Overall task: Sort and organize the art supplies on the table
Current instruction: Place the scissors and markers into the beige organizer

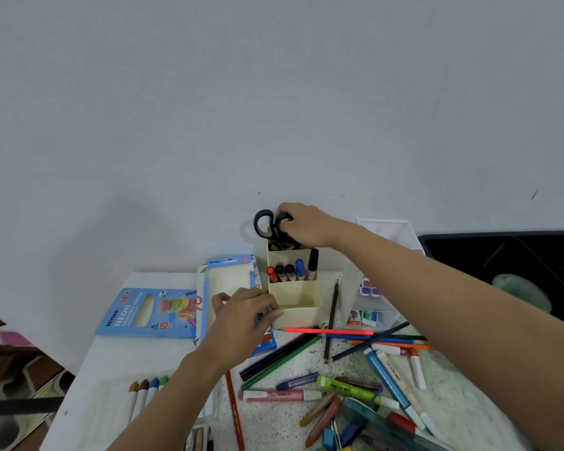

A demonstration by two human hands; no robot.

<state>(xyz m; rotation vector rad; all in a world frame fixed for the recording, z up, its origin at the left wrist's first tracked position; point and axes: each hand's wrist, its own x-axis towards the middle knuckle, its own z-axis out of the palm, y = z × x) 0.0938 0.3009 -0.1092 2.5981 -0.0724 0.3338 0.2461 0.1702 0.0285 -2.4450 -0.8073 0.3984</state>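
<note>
The right hand (302, 224) grips the black scissors (269, 226) by the handle loops, blades down in the back compartment of the cream desk organizer (295, 289), so the sharp end is tucked away and the handles stay easy to grab. The left hand (246, 312) rests with curled fingers against the organizer's front left corner, pressing it rather than grasping anything, probably to keep the light box from tipping or sliding while the scissors go in. The middle compartment already holds markers (290, 271) standing caps up, which suggests tall items are being grouped by kind; the front compartment looks bare. Just left of the organizer lie an open pencil box (230, 275) and a blue pack of neon coloured pencils (144, 315), flat on the white table (111, 362). Most of the job remains: loose coloured pencils (280, 356), highlighters (349, 388), pens and crayons (323, 418) are scattered in front. A clear drawer unit (372, 301) stands just right of the organizer, holding small items I cannot identify
</note>
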